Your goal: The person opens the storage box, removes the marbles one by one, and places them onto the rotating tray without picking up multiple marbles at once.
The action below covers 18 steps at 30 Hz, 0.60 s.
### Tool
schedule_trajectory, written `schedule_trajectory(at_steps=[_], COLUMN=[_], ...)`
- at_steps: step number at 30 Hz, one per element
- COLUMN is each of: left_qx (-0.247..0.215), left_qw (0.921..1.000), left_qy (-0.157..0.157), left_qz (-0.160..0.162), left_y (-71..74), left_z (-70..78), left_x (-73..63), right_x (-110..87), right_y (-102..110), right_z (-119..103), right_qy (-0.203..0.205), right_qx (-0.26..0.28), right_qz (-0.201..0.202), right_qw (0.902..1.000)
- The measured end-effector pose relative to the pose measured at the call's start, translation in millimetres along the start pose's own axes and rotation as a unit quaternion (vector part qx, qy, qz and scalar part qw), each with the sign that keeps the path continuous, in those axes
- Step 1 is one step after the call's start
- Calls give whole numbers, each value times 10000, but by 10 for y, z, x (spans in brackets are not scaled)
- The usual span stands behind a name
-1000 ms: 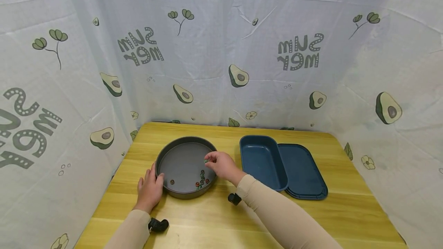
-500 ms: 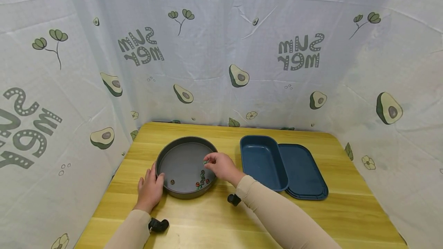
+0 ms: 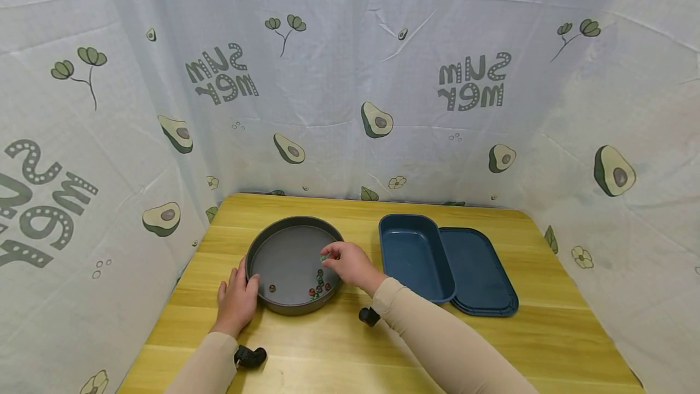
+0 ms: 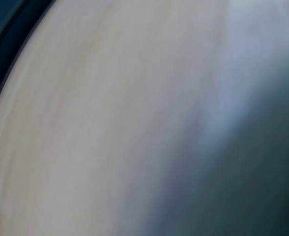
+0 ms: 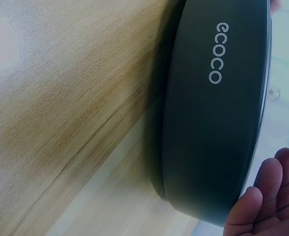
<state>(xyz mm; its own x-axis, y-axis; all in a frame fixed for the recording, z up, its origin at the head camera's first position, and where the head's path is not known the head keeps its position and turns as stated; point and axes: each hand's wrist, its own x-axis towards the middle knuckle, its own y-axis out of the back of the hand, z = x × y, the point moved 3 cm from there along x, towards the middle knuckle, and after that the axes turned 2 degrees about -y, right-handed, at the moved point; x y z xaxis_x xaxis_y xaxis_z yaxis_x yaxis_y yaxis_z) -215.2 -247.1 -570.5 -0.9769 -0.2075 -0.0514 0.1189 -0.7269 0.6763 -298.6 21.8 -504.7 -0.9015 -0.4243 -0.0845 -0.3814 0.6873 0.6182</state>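
In the head view, my left hand (image 3: 237, 303) rests against the left side of a round dark grey pan (image 3: 284, 248), fingers extended along its wall and thumb at the rim. My right hand (image 3: 352, 265) reaches over the pan's right rim, and its thumb and fingertips pinch a small green marble (image 3: 323, 258) above the pan floor. Several green and reddish-brown marbles (image 3: 319, 287) cluster near the pan's lower right side; one brown marble (image 3: 272, 288) lies apart at lower left. The right wrist view shows the pan's outer wall (image 5: 208, 128) beside the curled fingers (image 5: 268, 179).
Right of the pan stands a deep blue rectangular box (image 3: 418, 257), its blue lid (image 3: 478, 272) flat beside it. All sit on a wood-grain table (image 3: 328, 357) backed by a printed curtain (image 3: 339, 78). The left wrist view is mostly blurred.
My right hand has shifted very slightly left over the pan with the green marble still pinched. The left hand, pan, box and lid keep their places.
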Motion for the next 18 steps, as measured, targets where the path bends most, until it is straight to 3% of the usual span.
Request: schedule_trajectory(at_steps=[10,18], left_qx=[32,-26], left_qw=[10000,10000], left_qy=[-29,-41], left_qz=[-18,-31], left_y=[-23,-1], left_z=[5,-29], left_x=[-6,5], right_x=[-88,-230], right_y=[137,664], right_z=[-27,-72], right_qy=[31,-15], right_qx=[224,245], right_qz=[188,1008], right_qw=[9996,9946])
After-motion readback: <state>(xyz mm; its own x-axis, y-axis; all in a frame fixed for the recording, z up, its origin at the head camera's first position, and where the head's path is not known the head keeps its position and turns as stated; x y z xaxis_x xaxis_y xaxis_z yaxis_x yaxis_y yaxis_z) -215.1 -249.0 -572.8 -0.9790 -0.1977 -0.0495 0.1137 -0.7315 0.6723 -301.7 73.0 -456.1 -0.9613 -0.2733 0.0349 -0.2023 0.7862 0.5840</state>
